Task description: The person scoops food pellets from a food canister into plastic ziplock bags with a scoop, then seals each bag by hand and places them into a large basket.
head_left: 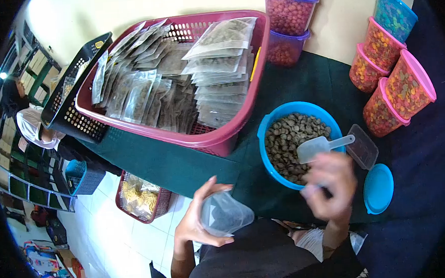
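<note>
My left hand (199, 218) is closed round a clear plastic bag (225, 213), its mouth spread between thumb and fingers; I see nothing inside it. Smeared by motion, my right hand (331, 184) hovers by the near edge of a blue tub (265, 159), its fingers seemingly curled. Small grey-green round pieces (288, 140) fill much of that tub. On top of them lies a translucent scoop (313, 148), its handle reaching over the tub's right rim, just beyond my right hand.
A large pink basket (182, 136) of filled flat packets (223, 58) stands behind on the green cloth. A blue lid (378, 188) and a clear container (362, 147) lie right of the tub. Stacked tubs (398, 92) stand farther right. Another person (33, 126) is at far left.
</note>
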